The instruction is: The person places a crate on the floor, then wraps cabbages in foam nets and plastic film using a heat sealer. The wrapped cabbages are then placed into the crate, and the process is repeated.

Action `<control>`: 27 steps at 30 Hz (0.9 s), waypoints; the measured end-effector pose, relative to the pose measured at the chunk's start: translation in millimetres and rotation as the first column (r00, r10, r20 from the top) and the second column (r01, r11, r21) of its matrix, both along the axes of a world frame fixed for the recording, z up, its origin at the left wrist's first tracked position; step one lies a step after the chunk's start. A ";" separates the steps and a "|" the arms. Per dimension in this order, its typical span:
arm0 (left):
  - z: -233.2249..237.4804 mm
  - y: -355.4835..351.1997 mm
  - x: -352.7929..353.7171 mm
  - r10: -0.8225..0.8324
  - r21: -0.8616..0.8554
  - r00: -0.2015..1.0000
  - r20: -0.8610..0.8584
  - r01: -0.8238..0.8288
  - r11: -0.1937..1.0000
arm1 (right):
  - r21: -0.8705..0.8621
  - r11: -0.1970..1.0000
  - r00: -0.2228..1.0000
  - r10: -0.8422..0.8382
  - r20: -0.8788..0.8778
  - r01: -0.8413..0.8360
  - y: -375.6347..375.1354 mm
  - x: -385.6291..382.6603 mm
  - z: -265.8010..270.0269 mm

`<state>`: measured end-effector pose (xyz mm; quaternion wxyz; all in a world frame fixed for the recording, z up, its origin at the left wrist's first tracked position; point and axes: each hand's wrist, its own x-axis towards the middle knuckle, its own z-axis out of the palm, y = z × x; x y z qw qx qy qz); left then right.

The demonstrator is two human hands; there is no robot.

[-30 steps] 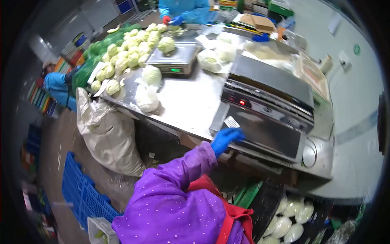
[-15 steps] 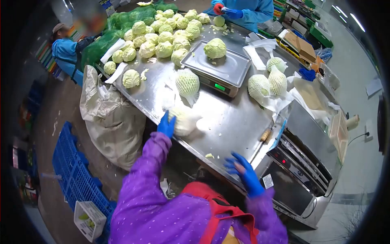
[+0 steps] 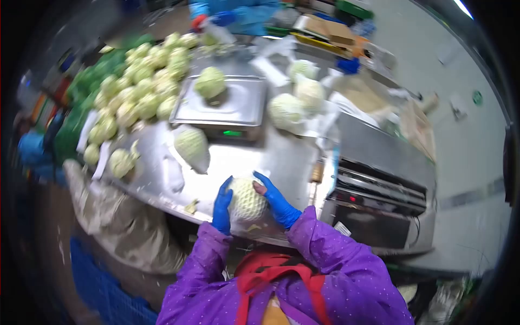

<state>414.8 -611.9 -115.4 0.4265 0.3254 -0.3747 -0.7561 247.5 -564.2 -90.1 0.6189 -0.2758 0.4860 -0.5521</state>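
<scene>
A pale green cabbage in white foam netting (image 3: 248, 200) rests at the near edge of the steel table (image 3: 238, 168). My left hand (image 3: 222, 207) is against its left side, and my right hand (image 3: 275, 200), also in a blue glove, presses its upper right side. Both hands hold it between them. Behind it, slightly left, lies another netted cabbage (image 3: 192, 147). A bare cabbage (image 3: 210, 83) sits on the scale (image 3: 219, 111), whose display glows green. To the right of the scale are several wrapped cabbages (image 3: 287, 112).
Bare cabbages (image 3: 146, 86) are piled at the back left beside green mesh (image 3: 81, 92). A sealing machine (image 3: 379, 189) stands on the right, with a wooden-handled tool (image 3: 317, 173) beside it. A large sack (image 3: 122, 222) hangs at lower left. Co-workers in blue are behind the table and at far left.
The view has turned to the right. My right hand has come over to the netted cabbage, which now sits between both hands instead of by my left hand alone.
</scene>
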 end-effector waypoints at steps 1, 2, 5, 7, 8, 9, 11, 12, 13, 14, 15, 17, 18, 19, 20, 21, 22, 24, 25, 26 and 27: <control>26.5 0.9 -24.7 -0.036 -0.051 0.997 -0.067 0.033 0.998 | -0.070 0.997 0.995 -0.032 -0.095 0.025 7.8 -16.8 22.8; 56.6 4.1 -50.5 -0.083 -0.068 0.984 -0.158 0.073 0.995 | -0.163 0.980 0.971 -0.144 -0.192 0.113 15.7 -31.9 49.8; 116.7 13.8 -133.4 -0.154 -0.432 0.984 -0.090 0.101 0.896 | -0.440 0.816 0.803 -0.523 -0.285 0.375 29.4 -98.1 98.3; 140.9 25.8 -190.0 -0.201 -0.541 0.979 0.029 0.184 0.821 | -0.498 0.636 0.733 -0.680 -0.001 0.589 37.4 -153.6 102.0; 149.8 32.8 -217.2 -0.228 -0.593 0.968 0.103 0.244 0.767 | -0.412 0.609 0.685 -0.726 0.053 0.678 48.4 -179.9 112.5; 158.8 40.0 -243.4 -0.243 -0.641 0.954 0.176 0.299 0.707 | -0.322 0.576 0.633 -0.767 0.103 0.751 61.5 -208.3 123.8; 154.7 51.1 -295.6 -0.171 -0.752 0.918 0.358 0.392 0.530 | -0.335 0.632 0.714 -0.642 0.279 0.699 79.1 -283.7 96.9; 147.4 55.6 -320.8 -0.179 -0.783 0.918 0.353 0.395 0.480 | -0.138 0.740 0.715 -0.558 0.422 0.659 84.6 -313.7 95.5; 144.4 59.7 -343.8 -0.101 -0.809 0.902 0.421 0.423 0.408 | -0.114 0.721 0.699 -0.601 0.387 0.683 88.8 -340.1 86.6; 139.6 60.7 -364.7 -0.069 -0.812 0.884 0.462 0.452 0.369 | -0.086 0.704 0.683 -0.641 0.350 0.705 90.8 -365.3 72.1; 134.0 61.8 -383.0 -0.032 -0.808 0.864 0.503 0.483 0.339 | -0.052 0.689 0.667 -0.677 0.311 0.723 91.6 -388.3 56.0; 123.1 60.7 -408.9 -0.058 -0.798 0.855 0.515 0.503 0.333 | -0.108 0.687 0.688 -0.725 -0.037 0.719 94.7 -423.2 29.3; 119.5 59.0 -415.5 -0.066 -0.791 0.849 0.525 0.515 0.331 | -0.178 0.723 0.700 -0.691 -0.181 0.667 101.6 -436.6 18.6; 121.4 58.9 -416.1 -0.128 -0.767 0.854 0.504 0.511 0.388 | -0.239 0.761 0.690 -0.649 -0.321 0.604 109.2 -446.7 10.8; 128.2 59.5 -412.5 -0.186 -0.738 0.858 0.478 0.508 0.444 | -0.227 0.789 0.651 -0.604 -0.459 0.572 119.3 -450.5 15.5; 135.6 59.7 -406.5 -0.241 -0.705 0.863 0.445 0.503 0.499 | -0.210 0.816 0.597 -0.546 -0.588 0.539 132.4 -456.1 21.6; 142.6 56.5 -395.3 -0.237 -0.710 0.860 0.452 0.508 0.488 | -0.191 0.842 0.526 -0.475 -0.706 0.504 146.7 -459.9 34.6; 142.3 41.7 -364.4 -0.114 -0.750 0.844 0.524 0.521 0.408 | -0.298 0.883 0.473 -0.450 -0.758 0.362 184.2 -464.2 56.4; 141.1 33.7 -346.6 -0.081 -0.750 0.818 0.570 0.558 0.356 | -0.279 0.925 0.460 -0.372 -0.806 0.259 204.7 -464.2 68.6; 136.5 25.1 -328.8 -0.032 -0.742 0.776 0.630 0.614 0.270 | -0.254 0.955 0.435 -0.297 -0.850 0.154 223.0 -466.0 80.5; 138.0 24.3 -312.6 0.016 -0.688 0.707 0.707 0.683 0.247 | -0.220 0.975 0.295 -0.213 -0.932 0.008 238.0 -472.0 90.1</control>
